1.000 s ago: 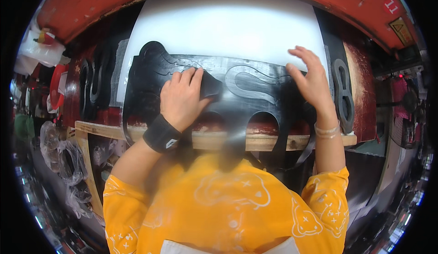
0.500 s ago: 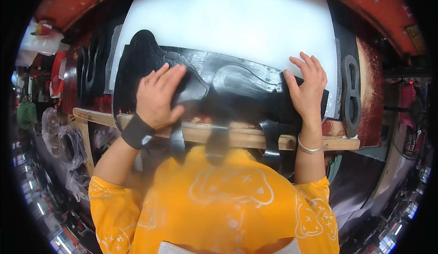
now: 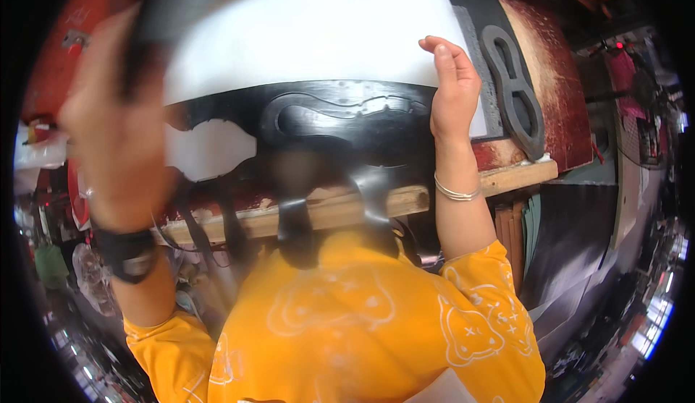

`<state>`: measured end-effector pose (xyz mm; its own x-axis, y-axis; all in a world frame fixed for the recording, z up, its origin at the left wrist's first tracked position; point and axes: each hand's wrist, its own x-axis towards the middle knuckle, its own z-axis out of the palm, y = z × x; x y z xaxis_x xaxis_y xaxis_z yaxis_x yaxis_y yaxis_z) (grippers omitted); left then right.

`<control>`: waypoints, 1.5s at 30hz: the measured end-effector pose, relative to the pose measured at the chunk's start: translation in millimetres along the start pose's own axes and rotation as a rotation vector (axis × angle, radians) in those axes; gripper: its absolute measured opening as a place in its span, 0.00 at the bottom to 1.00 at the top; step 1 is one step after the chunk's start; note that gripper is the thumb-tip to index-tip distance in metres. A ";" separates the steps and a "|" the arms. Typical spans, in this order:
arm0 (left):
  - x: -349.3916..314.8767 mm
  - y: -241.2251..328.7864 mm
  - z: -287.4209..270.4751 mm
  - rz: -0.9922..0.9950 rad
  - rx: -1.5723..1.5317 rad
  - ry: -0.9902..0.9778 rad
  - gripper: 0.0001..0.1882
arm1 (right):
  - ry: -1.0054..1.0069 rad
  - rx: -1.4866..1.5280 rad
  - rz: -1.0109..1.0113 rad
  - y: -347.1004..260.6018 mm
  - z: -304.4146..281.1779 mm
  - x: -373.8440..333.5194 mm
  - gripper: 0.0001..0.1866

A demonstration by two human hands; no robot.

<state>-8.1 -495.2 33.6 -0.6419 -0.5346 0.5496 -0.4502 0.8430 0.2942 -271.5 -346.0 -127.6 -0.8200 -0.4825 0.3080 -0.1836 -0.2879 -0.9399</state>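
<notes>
L hand (image 3: 119, 139) up at L of view, over L end of table (image 3: 561, 103), heavily motion-blurred. Dark piece (image 3: 174, 30) right at its fingers, also blurred; can't tell if L grip is pinching it or spread.

R hand (image 3: 456, 92) edge-on at R end of blk sheet (image 3: 376, 126). R grip loose, fingers half-bent, tips over white board (image 3: 311, 34), thumb up. Can't tell if palm edge touches blk sheet.

Blk sheet lies along near edge of white board, approx mid-table. Curved S-shaped outline (image 3: 347, 106) in its middle; big irregular cutout L of that, white showing thru. Narrow blk strips (image 3: 293, 218) hang over wood rail (image 3: 492, 179) at table front, down twd yellow shirt (image 3: 326, 316).

Grey fig-8 plate (image 3: 514, 92), 2 openings, flat on R side, just beside white board, near end by rail.

Containers: clear plastic bag (image 3: 90, 276) low L, off table; contents too blurred to ID. Under table R: brown sheets (image 3: 509, 233) + green sheets (image 3: 533, 233), on edge side by side.
</notes>
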 end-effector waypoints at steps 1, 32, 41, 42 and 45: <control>-0.2 30.3 44.3 0.187 0.063 0.017 0.23 | 0.046 0.106 0.054 1.3 -4.1 1.7 0.14; 35.5 -59.0 32.9 -0.415 -1.669 0.287 0.25 | -0.551 -0.122 -0.217 -66.6 40.1 24.2 0.52; -18.4 -37.8 94.5 -0.319 -1.535 0.462 0.26 | -1.007 0.134 0.227 -58.1 54.4 -15.6 0.46; -22.0 -37.7 97.9 -0.330 -1.513 0.508 0.25 | -0.959 0.255 0.246 -53.9 52.8 -21.5 0.47; -26.4 -37.4 107.7 -0.376 -1.491 0.584 0.26 | -0.871 -0.164 0.088 -53.0 52.2 -32.9 0.47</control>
<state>-41.2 -518.9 -76.1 -0.1790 -0.9083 0.3781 0.6633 0.1725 0.7282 -206.5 -358.1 -80.2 -0.1436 -0.9742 0.1740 -0.2696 -0.1306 -0.9541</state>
